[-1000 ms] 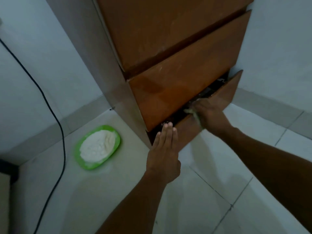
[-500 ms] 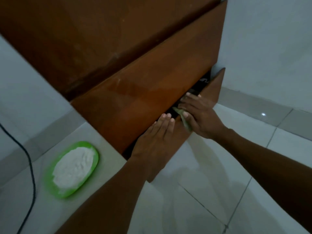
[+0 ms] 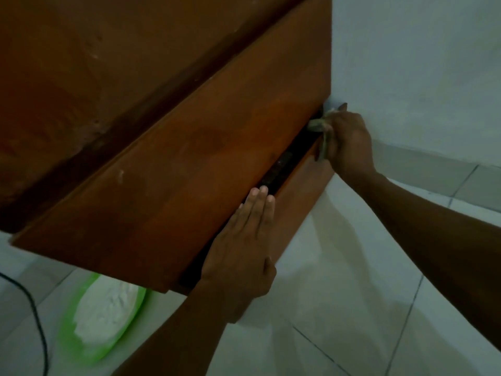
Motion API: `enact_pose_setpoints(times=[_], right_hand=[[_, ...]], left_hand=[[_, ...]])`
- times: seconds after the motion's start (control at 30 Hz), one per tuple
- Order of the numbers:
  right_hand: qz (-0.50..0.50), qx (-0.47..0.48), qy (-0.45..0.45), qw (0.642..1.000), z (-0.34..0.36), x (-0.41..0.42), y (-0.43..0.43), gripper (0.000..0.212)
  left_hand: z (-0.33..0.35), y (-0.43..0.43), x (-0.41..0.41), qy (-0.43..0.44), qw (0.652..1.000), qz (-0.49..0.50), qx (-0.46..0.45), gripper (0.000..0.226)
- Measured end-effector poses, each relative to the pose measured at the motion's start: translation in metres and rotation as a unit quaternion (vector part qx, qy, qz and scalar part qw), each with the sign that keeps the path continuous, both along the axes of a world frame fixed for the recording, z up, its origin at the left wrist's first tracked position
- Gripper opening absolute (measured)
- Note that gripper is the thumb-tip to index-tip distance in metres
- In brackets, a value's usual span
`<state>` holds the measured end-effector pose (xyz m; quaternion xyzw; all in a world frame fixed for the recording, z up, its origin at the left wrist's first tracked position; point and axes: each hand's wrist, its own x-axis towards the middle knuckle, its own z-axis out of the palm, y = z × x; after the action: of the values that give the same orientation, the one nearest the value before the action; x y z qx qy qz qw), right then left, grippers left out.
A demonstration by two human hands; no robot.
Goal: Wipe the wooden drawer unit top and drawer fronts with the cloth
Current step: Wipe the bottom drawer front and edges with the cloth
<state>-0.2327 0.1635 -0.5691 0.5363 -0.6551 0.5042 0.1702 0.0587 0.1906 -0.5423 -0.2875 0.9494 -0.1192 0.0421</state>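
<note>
The brown wooden drawer unit (image 3: 189,164) fills the upper left of the head view, seen from close above. Its bottom drawer (image 3: 301,191) stands slightly pulled out, with a dark gap above its front. My right hand (image 3: 348,143) grips a small pale cloth (image 3: 320,128) against the far right end of that drawer's top edge. My left hand (image 3: 244,251) lies flat on the bottom drawer front near its left end, fingers straight and together, fingertips at the gap.
A green plate (image 3: 70,340) heaped with white powder sits on the tiled floor at lower left, partly under the unit's edge. A black cable (image 3: 38,324) runs down the far left. A pale wall (image 3: 420,77) rises right of the unit.
My right hand slid with the cloth along the bottom drawer's top edge to its far right end. The camera moved closer and lower. My left hand stayed flat on the drawer front.
</note>
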Motion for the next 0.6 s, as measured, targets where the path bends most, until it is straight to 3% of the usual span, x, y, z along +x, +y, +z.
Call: enact_pose_setpoints(times=[0.07, 0.17, 0.2, 0.43, 0.6], right_hand=[[0.021, -0.022, 0.009, 0.999, 0.000, 0.013, 0.005, 0.021], [0.180, 0.010, 0.126, 0.976, -0.014, 0.039, 0.012, 0.023], [0.189, 0.033, 0.146, 0.971, -0.019, 0.036, 0.012, 0.024], [0.022, 0.115, 0.106, 0.987, 0.001, -0.034, -0.009, 0.030], [-0.077, 0.053, -0.058, 0.994, 0.006, -0.018, -0.007, 0.030]], left_hand=[[0.000, 0.000, 0.001, 0.002, 1.000, 0.003, 0.004, 0.099], [0.001, 0.000, 0.001, 0.002, 1.000, 0.000, 0.002, 0.099], [0.001, 0.000, 0.000, 0.000, 1.000, -0.002, 0.003, 0.099], [0.001, 0.001, 0.001, 0.009, 1.000, 0.003, 0.013, 0.101], [0.001, 0.000, 0.000, 0.009, 1.000, 0.003, 0.015, 0.098]])
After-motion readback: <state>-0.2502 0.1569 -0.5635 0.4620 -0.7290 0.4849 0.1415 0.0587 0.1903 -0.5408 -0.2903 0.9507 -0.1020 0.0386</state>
